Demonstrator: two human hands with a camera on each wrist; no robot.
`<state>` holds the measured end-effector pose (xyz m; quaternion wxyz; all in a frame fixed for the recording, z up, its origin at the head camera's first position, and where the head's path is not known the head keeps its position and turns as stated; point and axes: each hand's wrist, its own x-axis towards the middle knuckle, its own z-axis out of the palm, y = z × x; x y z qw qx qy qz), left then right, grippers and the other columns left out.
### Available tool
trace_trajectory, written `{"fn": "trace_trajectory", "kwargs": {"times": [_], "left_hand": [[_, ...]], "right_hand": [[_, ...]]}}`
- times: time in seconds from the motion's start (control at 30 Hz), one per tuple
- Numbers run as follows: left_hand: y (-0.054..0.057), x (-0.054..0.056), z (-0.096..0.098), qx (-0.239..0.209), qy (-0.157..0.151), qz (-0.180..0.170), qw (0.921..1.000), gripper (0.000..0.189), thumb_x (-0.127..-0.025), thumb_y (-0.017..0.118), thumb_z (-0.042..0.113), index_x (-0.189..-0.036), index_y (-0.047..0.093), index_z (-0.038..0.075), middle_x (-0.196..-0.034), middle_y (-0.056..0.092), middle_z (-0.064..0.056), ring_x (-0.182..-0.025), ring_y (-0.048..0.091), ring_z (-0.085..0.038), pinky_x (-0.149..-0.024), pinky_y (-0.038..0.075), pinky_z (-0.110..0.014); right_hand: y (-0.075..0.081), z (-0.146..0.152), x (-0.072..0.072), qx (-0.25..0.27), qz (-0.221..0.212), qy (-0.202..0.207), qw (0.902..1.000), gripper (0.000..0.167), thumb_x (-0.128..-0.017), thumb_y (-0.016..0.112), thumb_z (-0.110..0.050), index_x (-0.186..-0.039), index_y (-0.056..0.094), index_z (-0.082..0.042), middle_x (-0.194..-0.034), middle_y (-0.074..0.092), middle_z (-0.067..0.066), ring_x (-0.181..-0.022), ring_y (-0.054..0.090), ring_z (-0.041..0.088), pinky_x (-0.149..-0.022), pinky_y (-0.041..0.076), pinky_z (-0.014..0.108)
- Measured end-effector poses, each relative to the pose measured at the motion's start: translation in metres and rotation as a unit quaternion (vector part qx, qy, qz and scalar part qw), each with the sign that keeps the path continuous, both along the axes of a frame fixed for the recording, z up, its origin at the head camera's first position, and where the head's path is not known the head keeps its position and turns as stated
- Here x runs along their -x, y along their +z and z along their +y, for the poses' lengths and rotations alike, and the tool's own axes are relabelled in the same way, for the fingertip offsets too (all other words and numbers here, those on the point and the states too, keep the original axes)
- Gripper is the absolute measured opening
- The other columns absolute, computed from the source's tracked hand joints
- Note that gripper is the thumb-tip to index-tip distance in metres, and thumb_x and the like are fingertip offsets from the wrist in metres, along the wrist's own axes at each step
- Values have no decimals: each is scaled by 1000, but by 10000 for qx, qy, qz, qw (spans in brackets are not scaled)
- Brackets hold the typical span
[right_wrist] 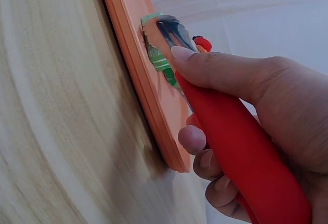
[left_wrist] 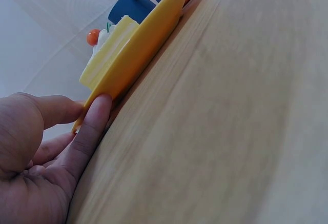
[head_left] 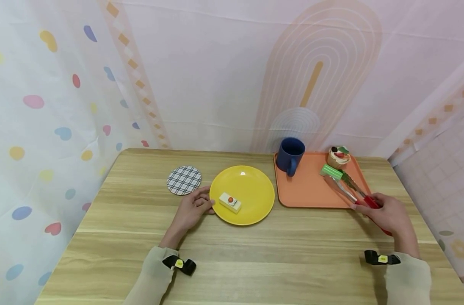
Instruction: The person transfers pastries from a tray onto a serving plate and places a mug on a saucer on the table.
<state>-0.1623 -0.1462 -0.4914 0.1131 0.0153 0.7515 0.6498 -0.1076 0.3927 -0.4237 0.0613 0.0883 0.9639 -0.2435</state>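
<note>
My left hand [head_left: 193, 208] pinches the left rim of a yellow plate [head_left: 251, 182], thumb above and fingers below in the left wrist view. On that plate lies a toy slice of white cake [head_left: 230, 203] with a small orange ball on top. My right hand [head_left: 390, 214] grips red-handled tongs [right_wrist: 230, 142] at the front right of an orange tray [head_left: 304, 195]. The metal tips of the tongs reach a green-striped block [head_left: 331, 172], like a piece of toy cake, on the tray. In the right wrist view the near tip overlaps the block.
A dark blue mug [head_left: 289, 156] stands at the tray's back left corner. Behind the green block sits a toy cupcake [head_left: 338, 157] with fruit on top. A round checked coaster [head_left: 184, 180] lies left of the plate. Patterned cloth [head_left: 209, 84] hangs along the table's back edge.
</note>
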Motion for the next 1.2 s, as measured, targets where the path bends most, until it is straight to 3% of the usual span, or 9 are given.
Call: {"fn": "trace_trajectory", "kwargs": {"times": [0.73, 1.07, 1.2], "left_hand": [[0, 0, 0, 7, 15, -7, 10000, 51, -99, 65, 5, -147, 49, 2, -111, 61, -19, -86, 69, -12, -78, 68, -28], [0, 0, 0, 32, 32, -60, 10000, 51, -100, 66, 6, -148, 49, 3, -112, 61, -19, -86, 69, -13, -78, 68, -29], [-1, 0, 0, 30, 24, -41, 10000, 51, -100, 66, 6, -148, 49, 3, -111, 61, -18, -86, 69, -13, -78, 68, -29]], "right_hand": [[-6, -12, 5, -112, 396, -44, 9991, 71, -88, 75, -56, -122, 63, 5, -93, 71, 19, -80, 61, 29, -58, 43, 25], [-11, -26, 10, -131, 595, -157, 9980, 72, -87, 75, -56, -117, 64, 8, -86, 66, 18, -75, 57, 27, -54, 40, 27], [-12, -27, 10, -92, 607, -172, 9980, 71, -89, 74, -55, -117, 64, 9, -90, 68, 22, -78, 59, 30, -54, 40, 27]]}}
